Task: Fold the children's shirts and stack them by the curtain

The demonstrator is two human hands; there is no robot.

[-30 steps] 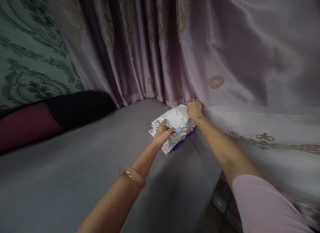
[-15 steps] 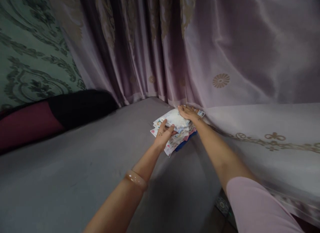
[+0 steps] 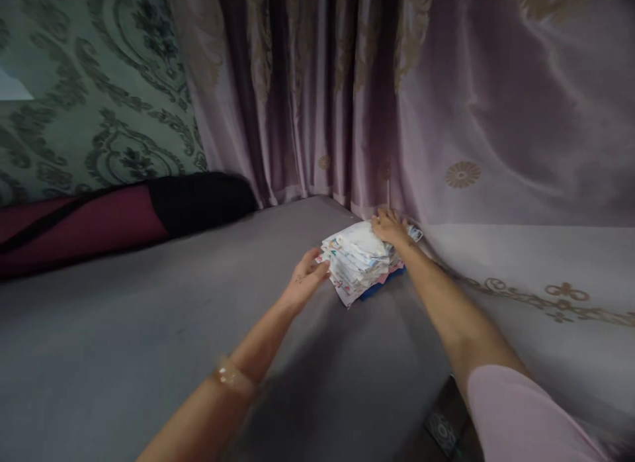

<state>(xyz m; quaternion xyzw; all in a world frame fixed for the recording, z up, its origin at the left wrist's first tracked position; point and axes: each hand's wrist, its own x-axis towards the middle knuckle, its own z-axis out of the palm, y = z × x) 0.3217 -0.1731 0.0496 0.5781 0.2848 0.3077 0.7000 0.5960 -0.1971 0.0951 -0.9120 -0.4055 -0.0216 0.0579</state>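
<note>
A stack of folded cloths (image 3: 354, 267), mostly white with small coloured prints, lies on the grey-covered surface (image 3: 198, 343). Pink and blue layers show at its bottom right. My right hand (image 3: 390, 228) rests on the stack's far right part, fingers stretched out and nothing gripped. At the stack's left edge is my left hand (image 3: 306, 275), its thumb and fingers apart around a gap. Whether its fingertips touch the cloth edge I cannot tell.
Purple curtains (image 3: 317, 118) with gold patterns hang behind the stack, and a white hem with gold trim (image 3: 565, 292) runs along the right. A long maroon and black bag (image 3: 109, 217) lies by the patterned green wall (image 3: 124, 118).
My left hand has come off the top of the stack and moved left to its edge. My right hand stays on the cloths. The view has shifted a little left.
</note>
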